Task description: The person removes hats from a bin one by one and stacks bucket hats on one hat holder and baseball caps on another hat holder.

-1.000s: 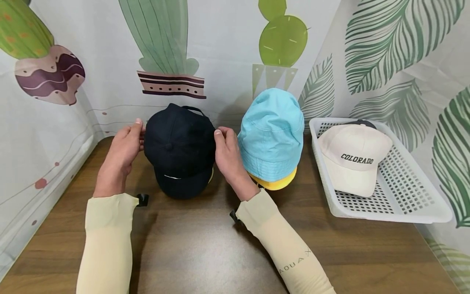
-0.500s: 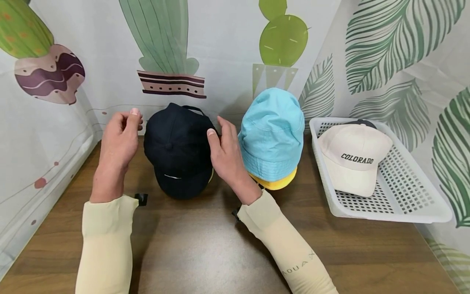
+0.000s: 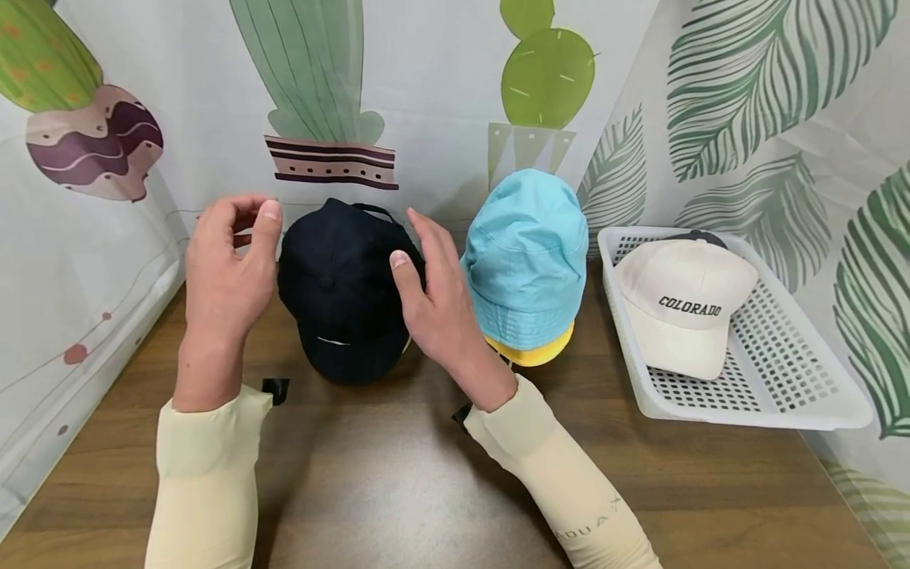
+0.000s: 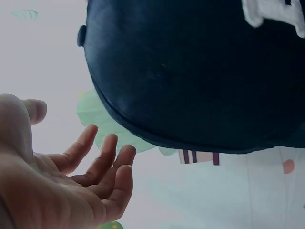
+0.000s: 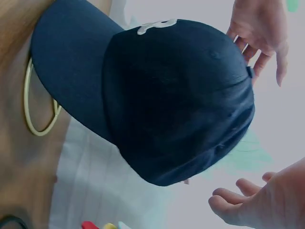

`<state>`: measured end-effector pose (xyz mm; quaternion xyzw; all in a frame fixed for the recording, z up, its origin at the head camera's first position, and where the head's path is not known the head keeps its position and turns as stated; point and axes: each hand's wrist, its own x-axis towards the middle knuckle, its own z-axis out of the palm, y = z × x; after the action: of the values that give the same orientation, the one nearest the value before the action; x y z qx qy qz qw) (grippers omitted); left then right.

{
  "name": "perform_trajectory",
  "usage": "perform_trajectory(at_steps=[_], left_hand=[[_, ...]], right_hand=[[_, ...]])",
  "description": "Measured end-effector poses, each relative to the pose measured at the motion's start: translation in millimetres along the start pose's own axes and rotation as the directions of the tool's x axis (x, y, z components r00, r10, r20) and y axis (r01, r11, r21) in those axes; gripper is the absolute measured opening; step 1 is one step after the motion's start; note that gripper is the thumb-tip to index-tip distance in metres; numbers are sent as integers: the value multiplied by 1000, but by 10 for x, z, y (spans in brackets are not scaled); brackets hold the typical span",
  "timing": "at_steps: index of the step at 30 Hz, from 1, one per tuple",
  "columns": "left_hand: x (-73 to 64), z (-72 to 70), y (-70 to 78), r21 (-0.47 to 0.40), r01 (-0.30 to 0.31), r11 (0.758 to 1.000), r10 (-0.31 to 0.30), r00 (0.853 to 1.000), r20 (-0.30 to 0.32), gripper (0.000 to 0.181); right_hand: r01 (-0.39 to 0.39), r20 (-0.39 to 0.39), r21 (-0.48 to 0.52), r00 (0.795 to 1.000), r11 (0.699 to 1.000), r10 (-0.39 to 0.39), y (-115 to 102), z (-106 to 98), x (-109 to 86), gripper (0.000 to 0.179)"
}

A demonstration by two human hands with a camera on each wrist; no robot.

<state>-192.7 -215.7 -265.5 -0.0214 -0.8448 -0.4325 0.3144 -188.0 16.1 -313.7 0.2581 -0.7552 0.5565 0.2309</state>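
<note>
A dark navy baseball cap with its visor toward me stands at the left of the table. White lettering shows on its front in the right wrist view, and a thin yellow loop pokes out under the visor. What holds the cap up is hidden. My left hand hovers at its left side, fingers loosely bent and holding nothing. On the other side my right hand is raised with fingers extended, between the cap and a light blue bucket hat. Both wrist views show gaps between the hands and the cap.
Beneath the bucket hat a yellow brim sticks out. At the right, a white perforated basket holds a cream cap lettered COLORADO. Printed fabric backs the brown wooden table.
Both hands have come away from the navy cap's sides and risen. The left fingers have loosened and the right fingers have spread. The cap and other hats have stayed put.
</note>
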Motion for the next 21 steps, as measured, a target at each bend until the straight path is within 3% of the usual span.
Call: perform_trajectory(at_steps=[12, 21], left_hand=[[-92, 12, 177, -58, -134, 989, 133, 991, -14, 37], [-215, 54, 350, -87, -268, 959, 268, 963, -19, 35]], right_hand=[[64, -12, 34, 998, 997, -64, -187, -210, -73, 54], [116, -7, 59, 993, 991, -116, -293, -377, -148, 49]])
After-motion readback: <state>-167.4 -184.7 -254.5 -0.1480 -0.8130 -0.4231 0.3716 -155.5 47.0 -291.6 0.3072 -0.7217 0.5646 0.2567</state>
